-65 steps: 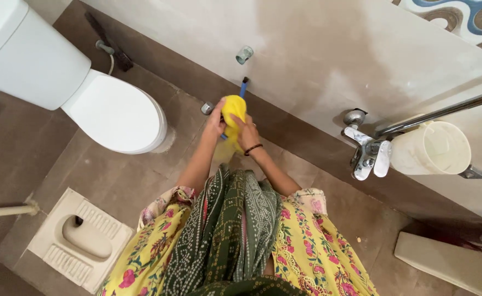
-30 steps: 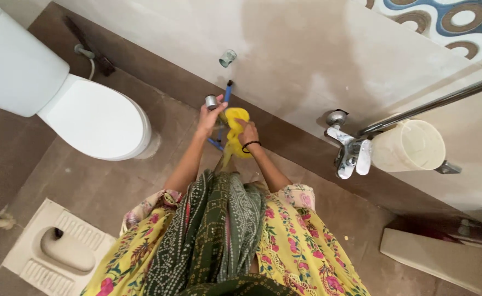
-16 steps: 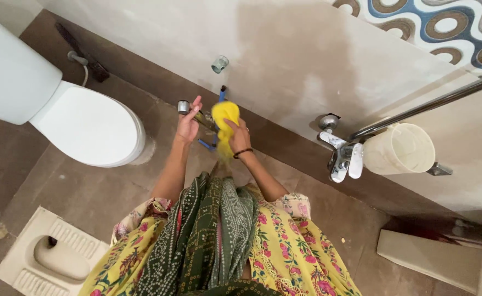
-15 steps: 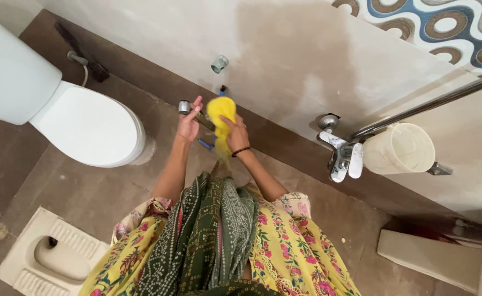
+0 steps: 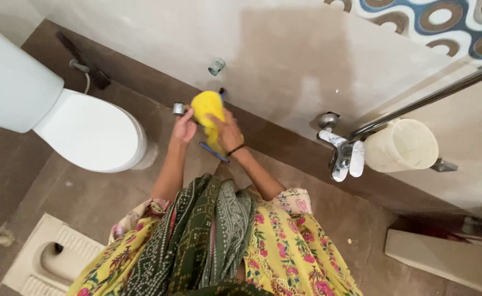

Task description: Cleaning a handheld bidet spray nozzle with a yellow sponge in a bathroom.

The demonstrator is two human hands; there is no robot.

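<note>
My right hand (image 5: 227,131) presses a bunched yellow cloth (image 5: 207,104) against a chrome spray head (image 5: 179,108), which my left hand (image 5: 183,128) grips from below. Cloth and spray head sit just right of the white toilet (image 5: 90,131), low by the wall, a blue strip (image 5: 214,152) poking out beneath my right hand.

The yellow cloth (image 5: 208,107) looks soft and matt, bunched around what seems to be a shiny metal sprayer head (image 5: 179,108), though the blur makes that hard to confirm; the thin blue hose (image 5: 214,152) under it looks like smooth plastic. The white toilet (image 5: 90,131) is glossy glazed ceramic, the wall tap (image 5: 342,159) and grab rail (image 5: 427,98) are polished chrome, and the cream bucket (image 5: 403,145) is dull plastic. The brown floor tiles (image 5: 87,192) look matt, and the printed dress (image 5: 301,246) is woven fabric.
</note>
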